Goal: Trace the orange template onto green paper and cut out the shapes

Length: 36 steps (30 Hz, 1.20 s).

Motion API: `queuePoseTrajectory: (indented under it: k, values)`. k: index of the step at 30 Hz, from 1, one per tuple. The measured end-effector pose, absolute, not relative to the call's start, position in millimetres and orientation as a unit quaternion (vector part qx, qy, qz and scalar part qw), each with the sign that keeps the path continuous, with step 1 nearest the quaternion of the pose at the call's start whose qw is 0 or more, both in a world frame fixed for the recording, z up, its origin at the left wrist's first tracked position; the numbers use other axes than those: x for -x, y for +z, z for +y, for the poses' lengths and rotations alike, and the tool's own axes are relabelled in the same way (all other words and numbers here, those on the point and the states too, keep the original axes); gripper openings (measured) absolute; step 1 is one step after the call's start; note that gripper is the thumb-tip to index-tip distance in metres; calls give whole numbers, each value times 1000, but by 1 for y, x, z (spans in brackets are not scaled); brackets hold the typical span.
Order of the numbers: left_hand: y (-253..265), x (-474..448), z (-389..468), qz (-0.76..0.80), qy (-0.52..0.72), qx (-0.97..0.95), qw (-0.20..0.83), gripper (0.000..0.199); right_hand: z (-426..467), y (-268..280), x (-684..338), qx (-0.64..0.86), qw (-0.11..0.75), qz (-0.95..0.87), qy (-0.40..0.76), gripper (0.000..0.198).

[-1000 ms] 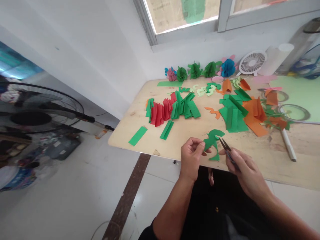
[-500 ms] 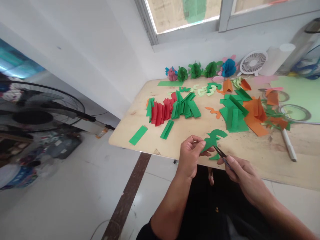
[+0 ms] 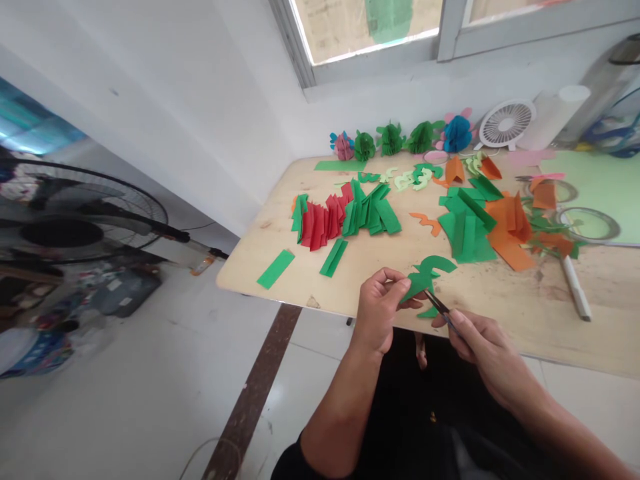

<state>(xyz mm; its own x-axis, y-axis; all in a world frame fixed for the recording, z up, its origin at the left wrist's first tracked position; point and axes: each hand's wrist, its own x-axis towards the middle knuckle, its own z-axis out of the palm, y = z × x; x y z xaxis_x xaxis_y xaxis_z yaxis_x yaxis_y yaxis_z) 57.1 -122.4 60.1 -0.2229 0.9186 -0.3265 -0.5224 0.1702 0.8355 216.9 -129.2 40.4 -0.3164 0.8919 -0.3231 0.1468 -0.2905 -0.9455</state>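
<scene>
Evidently you were mid-cut: left hand [image 3: 381, 308] pinching the green paper [image 3: 421, 284], right hand [image 3: 481, 339] clamped round the scissors [image 3: 439, 306]; the next snip seemed to need steady paper.

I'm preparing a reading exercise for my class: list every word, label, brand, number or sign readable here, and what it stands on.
There is no readable text.
Pale patch on the dark box: too blurred to read, if it is a label.
Gold mark on the black clothing: too small to make out.
</scene>
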Motion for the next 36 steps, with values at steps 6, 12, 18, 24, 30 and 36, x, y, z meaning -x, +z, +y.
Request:
queuePoseTrajectory:
  k: [6,12,18,24,30,36]
  values:
    - [59,-59,-123,482,603,-209,600,25,-128,43,-214,508,304,-507,626,51]
    - [61,-59,-123,480,589,-223,610,25,-125,48,-210,509,301,-508,626,52]
    - [62,-59,-123,482,580,-237,613,22,-125,50,-210,513,296,-506,627,53]
    - [63,-59,-123,482,579,-244,610,20,-125,47,-211,512,293,-498,636,53]
    - [63,-59,-123,480,582,-245,609,20,-125,49,-210,517,291,-501,630,54]
    - [64,-59,-123,478,584,-244,610,19,-124,51,-209,523,290,-510,619,55]
